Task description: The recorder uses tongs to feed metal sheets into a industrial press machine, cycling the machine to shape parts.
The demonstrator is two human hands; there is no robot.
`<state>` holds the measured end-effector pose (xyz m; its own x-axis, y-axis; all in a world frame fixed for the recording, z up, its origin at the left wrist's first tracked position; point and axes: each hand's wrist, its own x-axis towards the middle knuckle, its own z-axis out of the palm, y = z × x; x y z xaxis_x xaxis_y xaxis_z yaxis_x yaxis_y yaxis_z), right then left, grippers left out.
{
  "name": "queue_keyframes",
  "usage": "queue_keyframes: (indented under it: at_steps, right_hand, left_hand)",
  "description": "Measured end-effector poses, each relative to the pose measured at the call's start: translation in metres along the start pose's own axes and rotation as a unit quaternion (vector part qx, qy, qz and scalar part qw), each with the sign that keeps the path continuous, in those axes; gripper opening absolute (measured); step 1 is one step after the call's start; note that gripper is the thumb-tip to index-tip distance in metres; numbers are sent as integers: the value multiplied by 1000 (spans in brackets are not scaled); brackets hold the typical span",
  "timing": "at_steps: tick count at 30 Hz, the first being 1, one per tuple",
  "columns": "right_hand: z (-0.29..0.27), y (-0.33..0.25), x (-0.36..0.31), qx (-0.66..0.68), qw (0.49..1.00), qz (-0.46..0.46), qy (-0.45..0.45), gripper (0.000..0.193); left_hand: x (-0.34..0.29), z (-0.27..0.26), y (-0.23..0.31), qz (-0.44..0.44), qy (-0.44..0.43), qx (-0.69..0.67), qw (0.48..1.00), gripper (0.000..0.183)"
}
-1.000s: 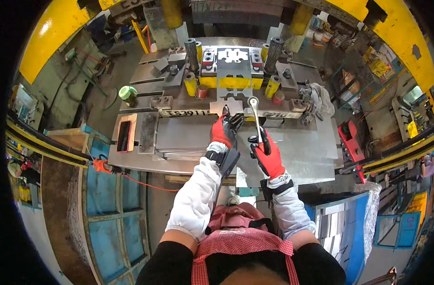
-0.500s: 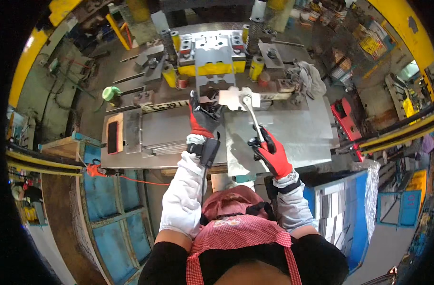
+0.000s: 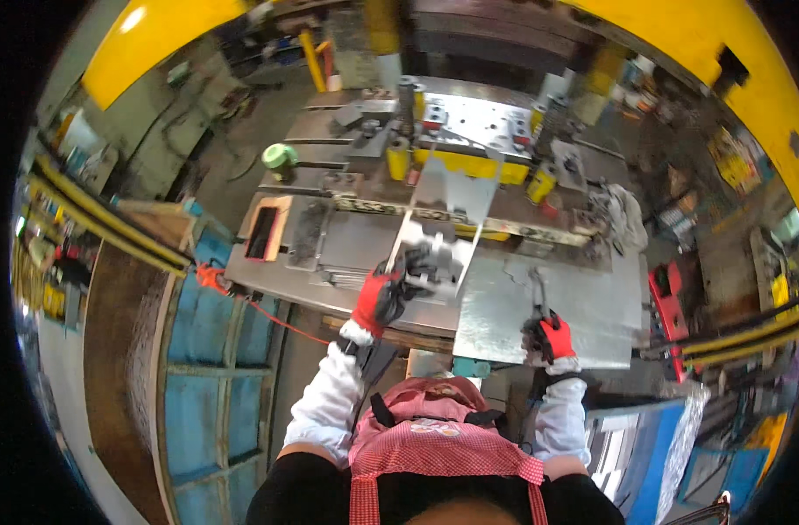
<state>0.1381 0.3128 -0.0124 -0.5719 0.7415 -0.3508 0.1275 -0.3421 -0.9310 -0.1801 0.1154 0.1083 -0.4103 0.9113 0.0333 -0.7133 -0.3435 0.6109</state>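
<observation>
My left hand [image 3: 395,293], in a red and black glove, is closed around a flat, light metal piece [image 3: 441,280]. The piece is blurred and partly hidden by the fingers. It overlaps the near end of a long metal strip [image 3: 456,188] that runs back to the die [image 3: 478,122]; I cannot tell whether the hand grips the strip too. To the right, my right hand [image 3: 552,337], gloved alike, grips a long-handled metal tool with a round head [image 3: 537,284]. The tool points away from me over a bare metal sheet [image 3: 495,324], with nothing visible on its head.
Yellow posts [image 3: 398,157] flank the die. A stack of metal sheets [image 3: 342,276] and an orange-edged tray with a dark pad [image 3: 266,229] lie left. A green-topped container [image 3: 279,159] stands behind them. A grey rag [image 3: 622,214] lies right, near a red rack [image 3: 668,302].
The tool has come away from the metal piece, and my right hand has drawn back toward me. My left hand has moved closer with the piece. The whole view has shifted and tilted.
</observation>
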Motion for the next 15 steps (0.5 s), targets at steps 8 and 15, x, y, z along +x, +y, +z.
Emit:
queue_keyframes:
  at_steps: [8,15]
  right_hand:
    - [-39,67,-1,54,995,-63,51,36]
    - [41,2,-15,-51,997,-52,21,29]
  left_hand:
    - [-236,-46,83,-37,296,452,841,36]
    - [-496,-97,111,60,268,850,450,26]
